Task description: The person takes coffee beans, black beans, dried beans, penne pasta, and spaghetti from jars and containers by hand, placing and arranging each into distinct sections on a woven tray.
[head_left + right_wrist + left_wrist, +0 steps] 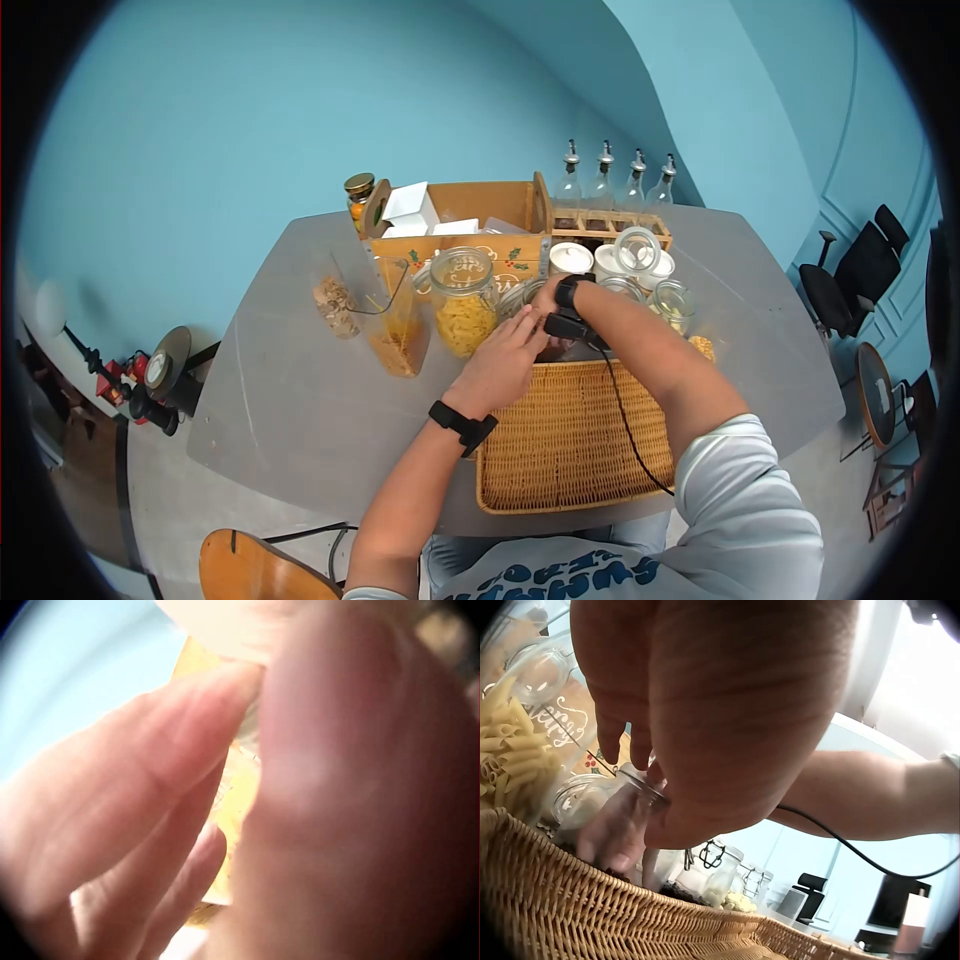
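My left hand [505,365] and right hand [546,300] meet over a clip-top glass jar [517,298] just behind the wicker basket [575,440]. In the left wrist view, the left palm fills the top and its fingers point down toward a metal clasp [641,784]. The right fingers [615,832] curl along the jar's side below that clasp. Thumb and fingers come close together in the right wrist view, blurred. What the left fingertips grip I cannot tell. A large jar of penne pasta [465,312] stands left of the hands.
Clear containers of dry food [400,345] stand left of the pasta jar. Behind are a wooden crate [480,250] with white boxes and a rack [610,228] of glass bottles. More jars [672,305] stand to the right. A black cable [625,425] crosses the basket.
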A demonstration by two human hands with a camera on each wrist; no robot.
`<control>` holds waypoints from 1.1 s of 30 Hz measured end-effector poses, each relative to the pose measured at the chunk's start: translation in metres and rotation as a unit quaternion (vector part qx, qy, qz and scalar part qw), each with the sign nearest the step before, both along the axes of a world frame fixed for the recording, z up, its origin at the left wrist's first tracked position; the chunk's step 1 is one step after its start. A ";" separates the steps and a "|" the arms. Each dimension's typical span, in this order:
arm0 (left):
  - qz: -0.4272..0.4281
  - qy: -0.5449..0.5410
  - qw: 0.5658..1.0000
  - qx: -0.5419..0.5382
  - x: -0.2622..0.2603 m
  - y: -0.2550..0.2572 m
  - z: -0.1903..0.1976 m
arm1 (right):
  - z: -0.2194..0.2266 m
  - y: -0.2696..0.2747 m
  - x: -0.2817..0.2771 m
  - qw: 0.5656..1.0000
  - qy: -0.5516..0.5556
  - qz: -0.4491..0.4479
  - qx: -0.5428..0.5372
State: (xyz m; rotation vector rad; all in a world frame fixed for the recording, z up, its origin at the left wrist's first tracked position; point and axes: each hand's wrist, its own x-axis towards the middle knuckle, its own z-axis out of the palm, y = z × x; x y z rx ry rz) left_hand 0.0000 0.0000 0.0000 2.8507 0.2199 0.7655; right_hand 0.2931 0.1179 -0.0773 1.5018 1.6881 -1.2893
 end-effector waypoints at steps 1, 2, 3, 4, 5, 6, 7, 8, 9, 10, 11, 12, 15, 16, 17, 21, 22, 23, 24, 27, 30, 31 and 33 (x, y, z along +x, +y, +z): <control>-0.005 -0.005 1.000 -0.001 0.000 0.000 0.000 | -0.007 0.003 0.009 0.999 -0.020 0.030 0.028; -0.001 0.000 1.000 0.014 -0.002 0.000 0.000 | -0.010 0.004 0.014 0.996 -0.040 0.062 0.057; 0.004 0.007 1.000 0.030 -0.003 -0.001 -0.001 | -0.015 0.006 0.018 0.990 -0.059 0.094 0.086; 0.001 0.005 1.000 0.030 -0.004 -0.002 -0.002 | -0.015 0.007 0.018 0.982 -0.076 0.127 0.114; 0.002 0.002 0.999 0.034 -0.004 -0.002 -0.003 | 0.004 -0.005 0.004 0.986 -0.084 0.104 0.102; 0.003 0.000 0.999 0.036 -0.005 -0.001 -0.003 | 0.022 -0.014 -0.007 0.986 -0.086 0.103 0.102; 0.002 0.001 0.999 0.034 -0.005 -0.001 -0.003 | 0.036 -0.025 -0.017 0.977 -0.083 0.116 0.161; 0.001 0.002 0.999 0.032 -0.005 -0.001 -0.002 | 0.035 -0.026 -0.022 0.964 -0.077 0.127 0.220; 0.000 0.002 1.000 0.031 -0.004 -0.001 -0.001 | 0.038 -0.018 -0.032 0.991 -0.017 0.065 0.120; -0.004 0.001 1.000 0.031 -0.004 -0.001 0.000 | 0.047 -0.026 -0.037 0.991 -0.018 0.061 0.119; -0.008 0.006 1.000 0.014 -0.004 0.000 0.001 | 0.069 -0.042 -0.047 0.982 -0.060 0.062 0.168; -0.013 0.012 1.000 -0.002 -0.004 0.001 0.002 | 0.087 -0.055 -0.056 0.969 -0.101 0.064 0.216; -0.015 0.014 1.000 -0.008 -0.005 -0.001 0.005 | 0.089 -0.058 -0.058 0.958 -0.117 0.087 0.245; -0.016 0.016 1.000 -0.008 -0.005 0.000 0.005 | 0.088 -0.055 -0.058 0.956 -0.118 0.102 0.249; -0.018 0.021 1.000 -0.011 -0.005 0.000 0.005 | 0.086 -0.051 -0.058 0.958 -0.131 0.102 0.234; -0.026 0.034 0.999 -0.028 -0.007 0.002 0.007 | 0.100 -0.065 -0.066 0.961 -0.119 0.063 0.242; -0.028 0.037 0.999 -0.029 -0.007 0.003 0.009 | 0.102 -0.066 -0.066 0.962 -0.116 0.061 0.241; -0.027 0.046 0.998 -0.039 -0.008 0.002 0.012 | 0.104 -0.067 -0.067 0.954 -0.130 0.074 0.258; -0.026 0.055 0.997 -0.050 -0.008 0.002 0.014 | 0.106 -0.067 -0.067 0.947 -0.144 0.087 0.274; -0.018 0.066 0.996 -0.054 -0.007 0.001 0.017 | 0.126 -0.064 -0.060 0.955 -0.100 0.058 0.273; -0.013 0.073 0.996 -0.048 -0.008 -0.002 0.021 | 0.157 -0.088 -0.067 0.964 -0.067 0.003 0.257; -0.013 0.075 0.996 -0.049 -0.008 0.000 0.021 | 0.170 -0.103 -0.072 0.958 -0.036 -0.033 0.282; -0.030 0.068 0.995 -0.074 -0.009 0.004 0.019 | 0.163 -0.115 -0.064 0.948 0.037 -0.110 0.297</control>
